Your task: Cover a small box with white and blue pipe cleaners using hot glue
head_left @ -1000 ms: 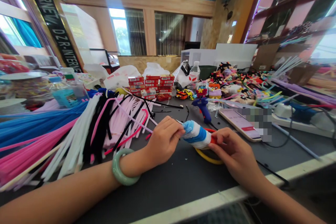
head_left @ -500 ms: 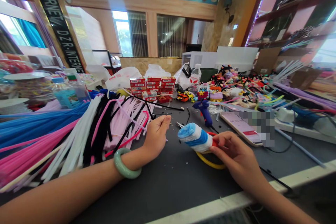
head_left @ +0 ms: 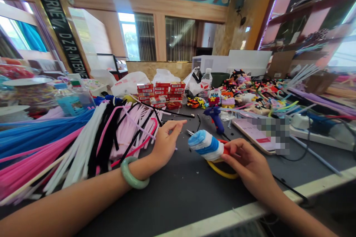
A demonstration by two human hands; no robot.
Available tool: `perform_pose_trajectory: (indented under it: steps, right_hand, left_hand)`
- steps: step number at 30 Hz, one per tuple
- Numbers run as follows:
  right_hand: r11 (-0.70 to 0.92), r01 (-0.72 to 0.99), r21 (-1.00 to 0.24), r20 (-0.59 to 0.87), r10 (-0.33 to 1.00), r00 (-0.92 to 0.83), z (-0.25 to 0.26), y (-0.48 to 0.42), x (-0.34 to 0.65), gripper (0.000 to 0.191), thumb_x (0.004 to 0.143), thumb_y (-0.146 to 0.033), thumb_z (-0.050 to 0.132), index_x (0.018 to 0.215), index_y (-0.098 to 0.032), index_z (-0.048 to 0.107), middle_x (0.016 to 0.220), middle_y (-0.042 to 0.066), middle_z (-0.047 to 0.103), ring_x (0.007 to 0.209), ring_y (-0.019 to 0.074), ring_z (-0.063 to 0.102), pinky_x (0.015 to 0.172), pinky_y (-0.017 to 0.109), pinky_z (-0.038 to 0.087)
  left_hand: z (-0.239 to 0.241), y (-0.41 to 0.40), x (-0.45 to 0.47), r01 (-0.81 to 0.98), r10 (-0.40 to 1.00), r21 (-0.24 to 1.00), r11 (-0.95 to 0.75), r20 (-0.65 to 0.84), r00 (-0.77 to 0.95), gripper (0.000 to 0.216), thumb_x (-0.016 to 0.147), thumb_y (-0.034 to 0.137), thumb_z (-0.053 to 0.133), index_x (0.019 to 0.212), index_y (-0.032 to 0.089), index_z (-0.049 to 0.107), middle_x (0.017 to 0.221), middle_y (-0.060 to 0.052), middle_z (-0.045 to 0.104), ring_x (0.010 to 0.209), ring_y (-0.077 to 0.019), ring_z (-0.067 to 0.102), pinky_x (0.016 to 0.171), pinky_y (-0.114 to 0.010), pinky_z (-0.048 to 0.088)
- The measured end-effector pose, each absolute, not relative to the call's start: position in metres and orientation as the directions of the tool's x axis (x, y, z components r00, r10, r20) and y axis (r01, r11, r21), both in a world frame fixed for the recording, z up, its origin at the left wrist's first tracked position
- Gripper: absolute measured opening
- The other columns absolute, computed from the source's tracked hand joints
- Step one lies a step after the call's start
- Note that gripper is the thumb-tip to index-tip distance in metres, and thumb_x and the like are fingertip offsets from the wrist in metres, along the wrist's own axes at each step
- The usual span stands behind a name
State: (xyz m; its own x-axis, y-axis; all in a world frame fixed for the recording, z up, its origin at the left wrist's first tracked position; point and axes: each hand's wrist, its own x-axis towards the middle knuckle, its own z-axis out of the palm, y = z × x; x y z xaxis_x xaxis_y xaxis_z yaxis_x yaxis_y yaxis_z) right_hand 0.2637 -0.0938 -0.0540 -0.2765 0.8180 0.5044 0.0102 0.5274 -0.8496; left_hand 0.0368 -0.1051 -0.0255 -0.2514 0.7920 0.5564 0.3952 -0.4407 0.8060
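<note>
My right hand (head_left: 247, 161) pinches the orange end of a small blue-and-white striped piece (head_left: 207, 146). It looks wound from fuzzy pipe cleaners, and its rounded light-blue end points left. Beneath it on the dark table lies a pair of scissors with a yellow handle loop (head_left: 222, 172); the piece and my fingers hide much of them. To the left, my left hand (head_left: 165, 144) hovers with its fingers stretched out and nothing visible in them. A green bangle (head_left: 133, 176) circles that wrist. Pipe cleaners (head_left: 128, 129) in pink and black lie just beyond it.
A purple glue gun (head_left: 215, 118) and a phone (head_left: 254, 135) lie beyond my right hand. Red boxes (head_left: 161, 92) are stacked at the back, beside a plastic bottle (head_left: 206, 81). Fuzzy dolls (head_left: 250, 90) pile up at right. Blue pipe cleaners (head_left: 47, 126) spread at left.
My left hand's fingers have uncurled from a closed pinch and now stretch out to the right. My right hand and the striped piece have hardly moved.
</note>
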Motion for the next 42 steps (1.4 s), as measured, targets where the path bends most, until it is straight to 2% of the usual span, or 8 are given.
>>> perform_pose_trajectory:
  steps: [4,10,12,14,17,28,33,42]
  right_hand:
    - [0.516,0.016,-0.856,0.491,0.824,-0.282,-0.055,-0.093,0.264,0.031,0.078,-0.044,0.069,0.073,-0.023,0.047,0.084,0.001,0.062,0.074,0.0157,0.063,0.069,0.028,0.055]
    - [0.504,0.034,-0.863,0.475,0.833,-0.284,-0.055,-0.094,0.265,0.033,0.078,-0.047,0.068,0.074,-0.024,0.046,0.085,0.002,0.062,0.077,0.0173,0.064,0.072,0.031,0.056]
    - [0.500,0.036,-0.865,0.469,0.834,-0.291,-0.056,-0.094,0.265,0.033,0.078,-0.047,0.068,0.074,-0.023,0.046,0.086,0.002,0.061,0.077,0.0174,0.063,0.072,0.031,0.056]
    - [0.503,0.039,-0.863,0.471,0.831,-0.296,-0.056,-0.094,0.265,0.032,0.078,-0.047,0.067,0.074,-0.024,0.045,0.087,0.002,0.060,0.078,0.0174,0.063,0.073,0.031,0.056]
    - [0.524,0.043,-0.850,0.489,0.818,-0.303,-0.056,-0.094,0.265,0.030,0.080,-0.045,0.066,0.075,-0.024,0.045,0.087,0.002,0.059,0.078,0.0166,0.062,0.074,0.031,0.055]
    - [0.555,0.047,-0.831,0.516,0.799,-0.309,-0.055,-0.094,0.265,0.023,0.081,-0.037,0.066,0.075,-0.024,0.048,0.082,0.001,0.058,0.078,0.0161,0.060,0.073,0.029,0.054]
    - [0.573,0.063,-0.817,0.531,0.790,-0.306,-0.054,-0.094,0.265,0.023,0.081,-0.038,0.066,0.075,-0.024,0.048,0.082,0.000,0.058,0.077,0.0152,0.060,0.073,0.027,0.054]
    - [0.566,0.064,-0.822,0.520,0.792,-0.322,-0.054,-0.095,0.265,0.023,0.082,-0.038,0.064,0.076,-0.024,0.048,0.083,0.001,0.057,0.079,0.0165,0.061,0.074,0.030,0.054]
  left_hand:
    - [-0.026,-0.110,0.038,0.441,0.709,0.695,-0.568,0.685,-0.166,0.036,0.076,0.013,0.057,0.110,0.023,0.068,0.101,-0.005,0.057,0.084,-0.0143,0.058,0.081,-0.031,0.049]
    - [-0.028,-0.116,0.041,0.391,0.592,0.552,-0.737,0.805,-0.021,0.030,0.085,0.021,0.058,0.113,0.025,0.065,0.113,-0.008,0.063,0.110,-0.0202,0.056,0.097,-0.038,0.045]
    - [-0.027,-0.120,0.042,0.393,0.599,0.541,-0.744,0.800,0.031,0.025,0.085,0.022,0.058,0.110,0.023,0.065,0.119,-0.009,0.064,0.115,-0.0224,0.057,0.105,-0.045,0.038]
    - [-0.025,-0.124,0.043,0.470,0.638,0.536,-0.701,0.766,0.077,0.019,0.084,0.024,0.061,0.102,0.023,0.067,0.123,-0.010,0.065,0.118,-0.0255,0.057,0.113,-0.054,0.023]
    - [-0.021,-0.129,0.044,0.574,0.676,0.492,-0.654,0.721,0.152,0.015,0.082,0.027,0.063,0.096,0.024,0.068,0.126,-0.010,0.064,0.125,-0.0299,0.052,0.113,-0.062,0.009]
    - [-0.023,-0.131,0.044,0.600,0.632,0.427,-0.677,0.755,0.176,0.009,0.085,0.020,0.059,0.084,0.021,0.067,0.120,-0.012,0.067,0.128,-0.0290,0.050,0.111,-0.061,0.017]
    - [-0.023,-0.129,0.044,0.580,0.660,0.474,-0.662,0.736,0.152,0.008,0.084,0.022,0.060,0.079,0.020,0.066,0.119,-0.011,0.068,0.127,-0.0297,0.050,0.110,-0.061,0.021]
    - [-0.019,-0.127,0.046,0.458,0.732,0.624,-0.633,0.675,0.094,0.009,0.084,0.024,0.057,0.077,0.020,0.058,0.117,-0.011,0.068,0.125,-0.0255,0.052,0.107,-0.049,0.034]
